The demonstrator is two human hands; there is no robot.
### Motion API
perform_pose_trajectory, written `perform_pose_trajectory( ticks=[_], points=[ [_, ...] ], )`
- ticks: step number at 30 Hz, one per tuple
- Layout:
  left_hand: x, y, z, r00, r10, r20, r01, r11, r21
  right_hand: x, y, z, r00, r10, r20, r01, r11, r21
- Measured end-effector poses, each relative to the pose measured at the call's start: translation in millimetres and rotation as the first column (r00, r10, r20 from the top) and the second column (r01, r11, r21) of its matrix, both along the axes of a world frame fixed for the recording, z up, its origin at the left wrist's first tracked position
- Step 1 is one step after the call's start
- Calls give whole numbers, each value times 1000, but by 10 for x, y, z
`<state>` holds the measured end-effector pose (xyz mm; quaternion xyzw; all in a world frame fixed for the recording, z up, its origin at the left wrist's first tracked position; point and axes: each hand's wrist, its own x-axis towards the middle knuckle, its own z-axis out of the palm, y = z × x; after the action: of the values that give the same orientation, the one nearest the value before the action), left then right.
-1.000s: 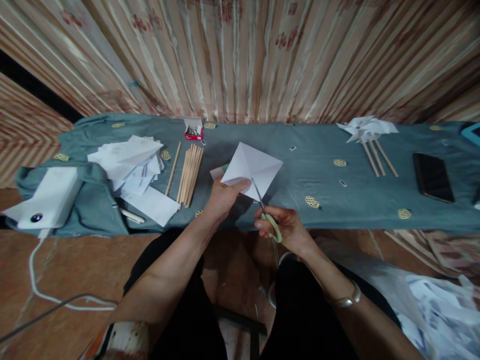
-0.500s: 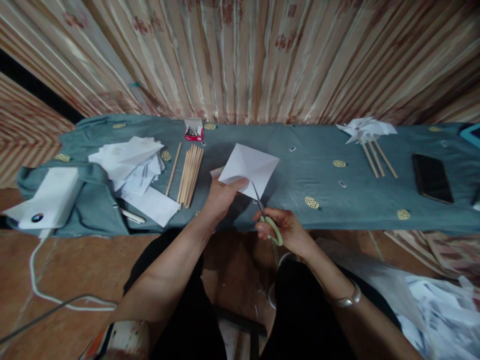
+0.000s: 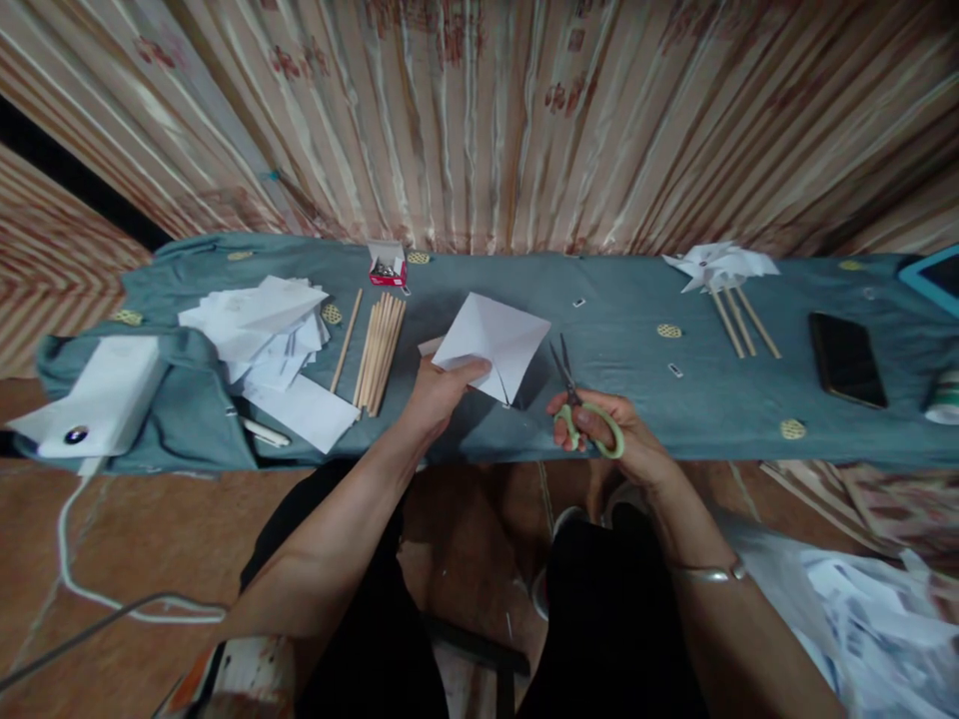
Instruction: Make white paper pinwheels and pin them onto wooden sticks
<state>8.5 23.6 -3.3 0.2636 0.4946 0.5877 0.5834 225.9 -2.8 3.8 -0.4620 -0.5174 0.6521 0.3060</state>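
left hand [image 3: 441,391]: grip pinched firmly on the paper square [image 3: 500,332], thumb on top, fingers hidden beneath
paper square: white and creased, over the middle of the worktop [image 3: 636,369] towards its near edge; a slit runs inward from the corner nearest the person
right hand [image 3: 599,421]: grip curled around the green handles of the scissors [image 3: 571,393], at the near edge
scissors: blades slightly spread, pointing at the far edge, just right of the paper square and apart from it
wooden sticks [image 3: 381,352]: bundled left of the left hand, lying from near edge towards far edge
single stick [image 3: 346,340]: alone, just left of the bundle
red box [image 3: 388,270]: lid up, small metal pieces inside, by the far edge
paper pile [image 3: 259,325]: loose white sheets in the left part
power bank [image 3: 112,384]: white, cabled, at the near left corner
pinwheels [image 3: 723,268]: white, on three sticks, by the far edge towards the right
phone [image 3: 848,359]: dark, face up, near the right edge
cup [image 3: 944,397]: partly in view at the right edge
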Motion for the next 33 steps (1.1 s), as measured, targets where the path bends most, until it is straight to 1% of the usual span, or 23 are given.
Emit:
perform_pose_trajectory(
  ticks=[2,4,5,7,10,12,14,17,20,22,24,26,28,30,31,33],
  points=[
    [15,-9,-11,1000,-15,-27,15,1000,-2,6,38,-33,995,-95,-14,95,994,44],
    [30,-24,-27,995,-58,-75,58,998,-6,-5,77,-63,977,-206,-52,210,975,74],
    [38,-33,-35,990,-92,-104,91,996,-14,-14,97,-75,965,-254,-71,259,963,79],
    [54,-56,-50,970,-182,-162,177,983,-44,-31,134,-87,945,-312,-97,319,945,74],
    [81,-95,-60,913,-322,-248,307,947,-98,-57,177,-85,935,-336,-112,343,938,55],
    [97,-114,-56,870,-388,-304,367,922,-125,-77,192,-78,933,-341,-115,347,937,34],
    [109,-123,-48,838,-424,-344,402,905,-139,-96,196,-73,934,-338,-114,341,940,-1],
    [112,-119,-40,832,-431,-350,419,901,-114,-118,192,-73,936,-336,-110,331,942,-59],
    [101,-107,-42,857,-416,-303,407,908,-96,-128,180,-75,941,-323,-103,315,945,-86],
    [93,-96,-43,882,-406,-239,392,914,-107,-131,170,-76,948,-304,-89,298,952,-74],
    [90,-83,-38,905,-399,-144,386,916,-110,-140,160,-79,954,-289,-75,286,957,-47],
    [95,-71,-24,926,-378,-15,375,923,-87,-159,154,-91,952,-298,-75,298,954,-17],
    [108,-69,-4,934,-334,126,342,938,-49,-194,155,-114,932,-347,-103,350,937,10],
    [130,-81,11,923,-298,242,312,950,-23,-243,162,-141,894,-426,-141,434,901,25],
    [145,-92,14,915,-294,275,311,950,-19,-272,167,-152,874,-461,-154,471,882,30],
    [183,-114,8,908,-306,287,327,945,-26,-334,172,-163,853,-498,-154,510,859,43]
  ],
)
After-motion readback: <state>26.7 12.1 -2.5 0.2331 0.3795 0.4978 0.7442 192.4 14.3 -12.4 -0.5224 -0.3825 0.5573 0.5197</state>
